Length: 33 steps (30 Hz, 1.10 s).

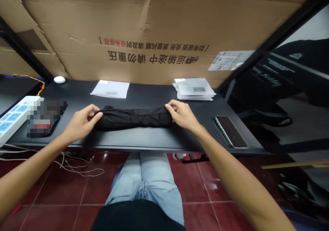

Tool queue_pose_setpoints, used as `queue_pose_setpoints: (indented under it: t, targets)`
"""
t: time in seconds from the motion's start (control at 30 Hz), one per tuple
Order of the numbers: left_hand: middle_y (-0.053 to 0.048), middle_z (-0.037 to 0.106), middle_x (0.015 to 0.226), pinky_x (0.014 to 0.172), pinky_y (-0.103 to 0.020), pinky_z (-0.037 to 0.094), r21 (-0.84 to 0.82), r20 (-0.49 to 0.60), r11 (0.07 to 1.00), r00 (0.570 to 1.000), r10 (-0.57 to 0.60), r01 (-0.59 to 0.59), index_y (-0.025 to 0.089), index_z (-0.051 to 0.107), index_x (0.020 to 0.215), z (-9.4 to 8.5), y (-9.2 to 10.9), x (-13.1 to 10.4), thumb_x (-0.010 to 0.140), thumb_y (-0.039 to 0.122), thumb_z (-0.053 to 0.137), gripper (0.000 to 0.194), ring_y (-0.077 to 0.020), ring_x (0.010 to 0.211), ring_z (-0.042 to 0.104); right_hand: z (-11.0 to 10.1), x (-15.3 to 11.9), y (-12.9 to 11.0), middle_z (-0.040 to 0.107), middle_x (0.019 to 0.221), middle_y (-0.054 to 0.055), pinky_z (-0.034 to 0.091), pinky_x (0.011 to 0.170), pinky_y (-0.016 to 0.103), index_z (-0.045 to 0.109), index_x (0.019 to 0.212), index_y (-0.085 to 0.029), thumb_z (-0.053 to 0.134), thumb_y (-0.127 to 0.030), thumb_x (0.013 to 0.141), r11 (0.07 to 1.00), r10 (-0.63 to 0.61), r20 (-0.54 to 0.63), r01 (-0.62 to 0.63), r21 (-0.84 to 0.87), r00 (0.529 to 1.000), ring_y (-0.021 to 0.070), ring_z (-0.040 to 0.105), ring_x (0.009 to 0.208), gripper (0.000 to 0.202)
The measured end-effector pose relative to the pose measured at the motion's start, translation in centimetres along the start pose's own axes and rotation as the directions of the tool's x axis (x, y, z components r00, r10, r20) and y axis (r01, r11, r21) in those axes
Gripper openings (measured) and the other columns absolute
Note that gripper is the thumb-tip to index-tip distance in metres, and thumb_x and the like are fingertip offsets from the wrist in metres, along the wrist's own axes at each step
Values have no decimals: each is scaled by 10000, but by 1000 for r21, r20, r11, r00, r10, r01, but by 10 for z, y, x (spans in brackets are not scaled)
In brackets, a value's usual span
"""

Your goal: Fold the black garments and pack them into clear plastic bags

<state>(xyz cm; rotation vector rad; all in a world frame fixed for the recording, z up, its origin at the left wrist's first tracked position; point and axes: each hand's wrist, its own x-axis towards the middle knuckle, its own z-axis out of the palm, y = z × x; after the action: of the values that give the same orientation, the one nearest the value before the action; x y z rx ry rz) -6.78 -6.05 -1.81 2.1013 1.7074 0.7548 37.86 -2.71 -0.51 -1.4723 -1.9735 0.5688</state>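
A long bundle of black cloth (133,118) lies across the black desk (144,138), near its front edge. My left hand (83,121) pinches the bundle's left end between thumb and fingers. At the opposite end, my right hand (182,114) grips the cloth the same way. The fabric is stretched out between both hands, with folds along its length. Behind it are a flat white packet (110,89) on the left and a stack of translucent packets (194,88) on the right.
A phone (231,131) lies at the right. At the left are a white power strip (15,116), a partly pixelated dark item (55,111) and a white oval object (59,79). A large cardboard sheet (154,25) stands behind. Cables (77,169) hang below the desk.
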Motion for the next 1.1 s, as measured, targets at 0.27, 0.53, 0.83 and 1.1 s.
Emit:
queue_pose_setpoints:
  t: [0.27, 0.53, 0.83, 1.1]
  targets:
    - [-75, 779, 914, 767, -380, 503, 217, -121, 960, 981, -152, 176, 263, 640, 1149, 27, 3, 34, 970, 602, 617, 384, -297, 811, 721, 22, 23, 17, 662, 554, -4, 568, 659, 354, 669, 1025, -263, 530, -564, 1101, 966, 93, 109, -63, -251, 990, 252, 715, 561, 340]
    - [-261, 726, 1264, 917, -589, 550, 447, -123, 874, 981, -153, 192, 192, 684, 1255, 17, -9, 28, 945, 810, 526, 709, -485, 1116, 713, 28, -4, -5, 626, 1586, 192, 472, 1261, 605, 560, 1568, -219, 495, -509, 1119, 884, -340, 46, 336, -326, 939, 383, 568, 1510, 539]
    - [-54, 743, 872, 727, -354, 483, 184, 60, 968, 981, -185, 171, 243, 636, 849, 11, -28, 39, 850, 693, 698, 455, -253, 804, 680, 66, -24, -18, 307, 1795, 264, 273, 1372, 666, 313, 1746, -117, 472, -742, 1078, 873, -295, 301, 384, -301, 907, 425, 283, 1691, 928]
    - [-2, 728, 862, 592, -312, 496, -182, -43, 947, 960, -275, 263, 238, 554, 1311, 4, -12, 41, 798, 604, 788, 672, -190, 641, 659, 130, -30, -87, 253, 1818, 208, 241, 1405, 580, 234, 1760, -95, 435, -724, 1096, 848, -455, 346, 518, -114, 820, 363, 244, 1713, 936]
